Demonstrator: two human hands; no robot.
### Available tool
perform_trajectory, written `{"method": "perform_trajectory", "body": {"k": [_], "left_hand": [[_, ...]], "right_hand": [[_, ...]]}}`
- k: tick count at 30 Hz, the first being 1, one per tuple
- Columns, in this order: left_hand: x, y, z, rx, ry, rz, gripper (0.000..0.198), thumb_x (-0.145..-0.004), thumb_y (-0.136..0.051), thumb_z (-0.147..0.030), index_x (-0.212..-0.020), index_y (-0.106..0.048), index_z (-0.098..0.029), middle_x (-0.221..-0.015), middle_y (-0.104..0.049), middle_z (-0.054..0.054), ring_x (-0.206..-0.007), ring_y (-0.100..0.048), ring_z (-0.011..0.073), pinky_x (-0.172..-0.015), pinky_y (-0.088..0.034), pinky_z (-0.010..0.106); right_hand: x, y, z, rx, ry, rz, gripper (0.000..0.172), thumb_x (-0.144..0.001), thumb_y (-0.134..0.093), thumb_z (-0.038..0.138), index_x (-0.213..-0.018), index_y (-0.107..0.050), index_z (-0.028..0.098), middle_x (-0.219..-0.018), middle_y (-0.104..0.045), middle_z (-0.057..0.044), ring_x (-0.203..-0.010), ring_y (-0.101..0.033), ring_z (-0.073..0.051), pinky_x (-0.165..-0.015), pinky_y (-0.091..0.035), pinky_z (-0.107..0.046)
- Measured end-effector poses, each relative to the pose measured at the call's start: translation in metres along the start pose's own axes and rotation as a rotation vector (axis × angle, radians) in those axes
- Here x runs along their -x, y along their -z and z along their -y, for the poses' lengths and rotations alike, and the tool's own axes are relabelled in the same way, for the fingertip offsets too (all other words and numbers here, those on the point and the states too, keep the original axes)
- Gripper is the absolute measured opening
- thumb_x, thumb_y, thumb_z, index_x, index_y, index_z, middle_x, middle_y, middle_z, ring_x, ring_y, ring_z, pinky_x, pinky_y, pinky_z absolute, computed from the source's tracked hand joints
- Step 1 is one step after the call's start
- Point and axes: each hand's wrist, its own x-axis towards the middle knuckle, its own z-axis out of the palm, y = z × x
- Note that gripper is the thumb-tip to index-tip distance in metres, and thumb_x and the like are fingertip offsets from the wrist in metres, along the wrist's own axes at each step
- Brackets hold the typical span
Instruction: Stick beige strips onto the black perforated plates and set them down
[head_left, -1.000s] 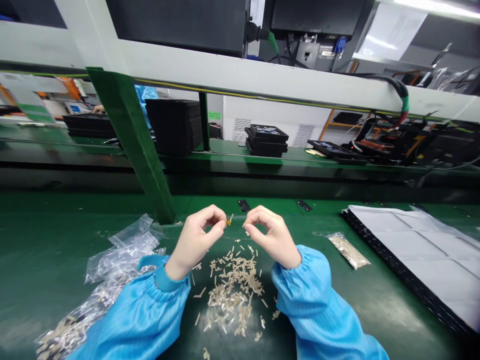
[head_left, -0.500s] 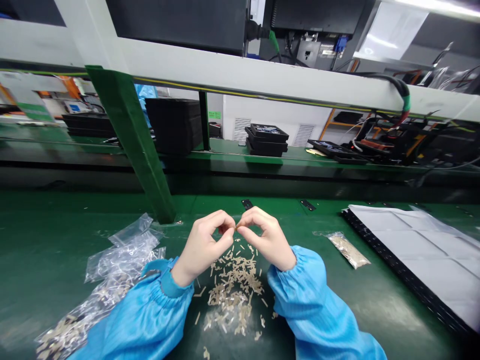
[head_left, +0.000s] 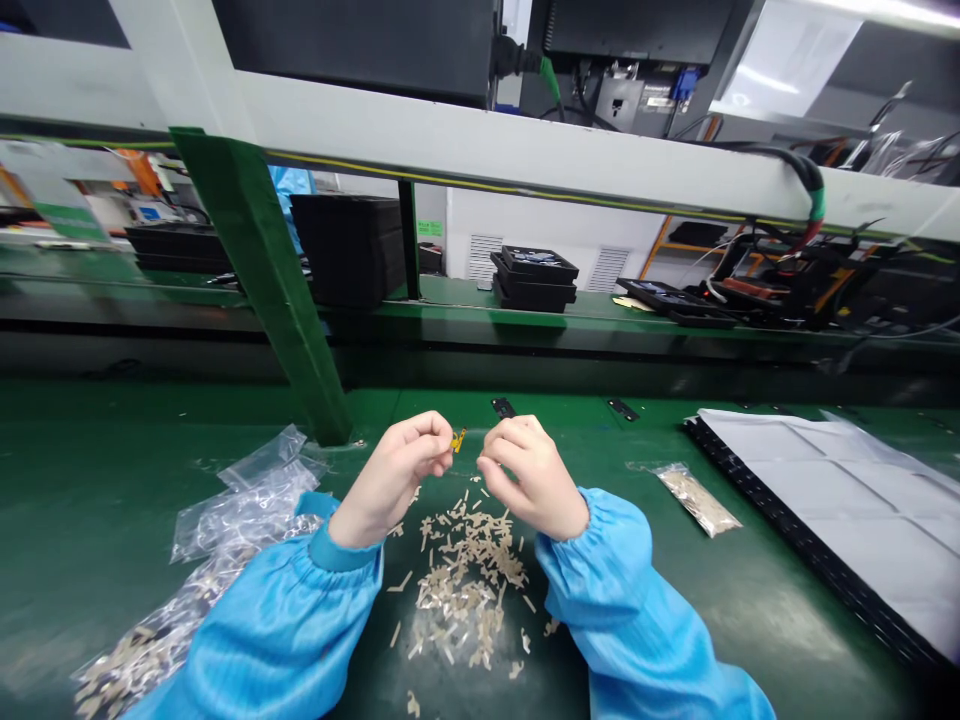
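Between thumb and forefinger, my left hand (head_left: 397, 470) pinches a small orange-yellow flex cable (head_left: 458, 440) that sticks out toward the right. Just across from it, my right hand (head_left: 534, 475) has its fingers curled with the thumb against them; whatever it may hold is hidden. A small gap separates the two hands. Below them, a loose pile of small beige strips (head_left: 472, 560) is scattered over the green table (head_left: 622, 600), some pieces shiny. Blue sleeves cover both forearms.
Clear plastic bags (head_left: 240, 510) with beige and dark pieces lie at left. A small filled bag (head_left: 697, 498) and a white-covered black tray (head_left: 832, 510) are at right. Black pieces (head_left: 622, 409) lie behind my hands. A green post (head_left: 262, 290) rises left; black trays (head_left: 534, 280) sit beyond.
My hands, whose fingertips met before, have drawn apart. The left hand has moved left, and the orange-yellow flex cable now shows in its fingers.
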Motion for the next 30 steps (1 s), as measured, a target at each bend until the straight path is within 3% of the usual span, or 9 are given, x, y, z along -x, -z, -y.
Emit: {"method": "perform_trajectory", "body": {"k": [3, 7, 12, 15, 17, 18, 23, 26, 30], "left_hand": [[-0.001, -0.001, 0.001, 0.139, 0.102, 0.026, 0.010, -0.066, -0.055, -0.019, -0.059, -0.047, -0.015, -0.051, -0.047, -0.004, -0.048, -0.041, 0.0053, -0.048, -0.031, 0.017], [0.001, -0.004, 0.002, 0.201, 0.171, 0.080, 0.010, -0.065, -0.056, -0.019, -0.060, -0.048, -0.014, -0.050, -0.048, -0.005, -0.046, -0.039, 0.0041, -0.047, -0.029, 0.016], [0.002, -0.008, 0.007, 0.215, 0.213, 0.144, 0.013, -0.068, -0.054, -0.018, -0.059, -0.046, -0.014, -0.050, -0.047, -0.005, -0.046, -0.039, 0.0038, -0.047, -0.029, 0.016], [-0.002, -0.008, 0.010, 0.202, 0.206, 0.109, 0.010, -0.071, -0.056, -0.021, -0.066, -0.051, -0.014, -0.059, -0.051, -0.003, -0.054, -0.044, 0.0055, -0.052, -0.034, 0.017], [-0.005, -0.007, 0.012, 0.191, 0.176, 0.040, 0.009, -0.074, -0.056, -0.023, -0.075, -0.054, -0.014, -0.069, -0.054, -0.001, -0.062, -0.048, 0.0072, -0.056, -0.036, 0.018], [-0.006, -0.006, 0.012, 0.186, 0.161, 0.012, 0.010, -0.074, -0.056, -0.024, -0.079, -0.055, -0.015, -0.072, -0.054, -0.001, -0.065, -0.049, 0.0077, -0.057, -0.037, 0.019], [-0.006, 0.000, 0.010, 0.143, 0.110, 0.034, 0.008, -0.077, -0.055, -0.022, -0.081, -0.055, -0.015, -0.075, -0.054, -0.001, -0.066, -0.049, 0.0075, -0.058, -0.036, 0.019], [-0.004, 0.002, 0.008, 0.123, 0.099, 0.048, 0.007, -0.077, -0.054, -0.022, -0.081, -0.055, -0.016, -0.075, -0.054, -0.001, -0.065, -0.048, 0.0070, -0.057, -0.035, 0.019], [-0.004, 0.003, 0.006, 0.105, 0.098, 0.042, 0.008, -0.076, -0.054, -0.023, -0.079, -0.055, -0.016, -0.074, -0.054, -0.001, -0.064, -0.048, 0.0072, -0.057, -0.036, 0.019]], "right_hand": [[0.001, -0.005, 0.001, 0.060, 0.085, -0.081, 0.011, -0.077, -0.047, 0.008, -0.076, -0.055, 0.017, -0.078, -0.058, -0.004, -0.073, -0.050, -0.015, -0.071, -0.038, -0.034], [0.002, -0.010, 0.005, 0.083, 0.085, -0.188, 0.014, -0.076, -0.050, 0.005, -0.081, -0.056, 0.017, -0.080, -0.055, -0.005, -0.076, -0.050, -0.016, -0.070, -0.039, -0.033], [0.005, -0.013, 0.007, 0.129, 0.084, -0.201, 0.012, -0.079, -0.051, 0.009, -0.077, -0.056, 0.020, -0.078, -0.054, -0.003, -0.074, -0.049, -0.016, -0.071, -0.038, -0.034], [0.003, -0.016, -0.020, 0.133, -0.157, -0.076, 0.009, -0.082, -0.051, 0.017, -0.077, -0.057, 0.020, -0.083, -0.054, -0.003, -0.083, -0.051, -0.016, -0.079, -0.040, -0.033], [0.001, -0.022, -0.053, 0.179, -0.530, 0.092, 0.008, -0.083, -0.050, 0.019, -0.083, -0.058, 0.020, -0.094, -0.054, -0.003, -0.095, -0.052, -0.014, -0.086, -0.041, -0.030], [0.001, -0.026, -0.073, 0.200, -0.619, 0.123, 0.010, -0.084, -0.049, 0.017, -0.088, -0.057, 0.018, -0.098, -0.054, -0.004, -0.095, -0.053, -0.014, -0.086, -0.042, -0.029], [0.006, -0.054, -0.149, 0.273, -0.897, 0.236, 0.027, -0.084, -0.056, 0.026, -0.108, -0.054, 0.014, -0.106, -0.057, -0.007, -0.093, -0.057, -0.018, -0.080, -0.048, -0.038], [0.009, -0.065, -0.165, 0.274, -0.981, 0.236, 0.030, -0.087, -0.052, 0.030, -0.113, -0.052, 0.015, -0.114, -0.055, -0.008, -0.098, -0.057, -0.020, -0.082, -0.049, -0.041], [0.000, -0.058, -0.163, 0.161, -0.973, 0.191, 0.029, -0.087, -0.052, 0.030, -0.112, -0.053, 0.015, -0.112, -0.056, -0.008, -0.095, -0.058, -0.019, -0.080, -0.050, -0.040]]}}
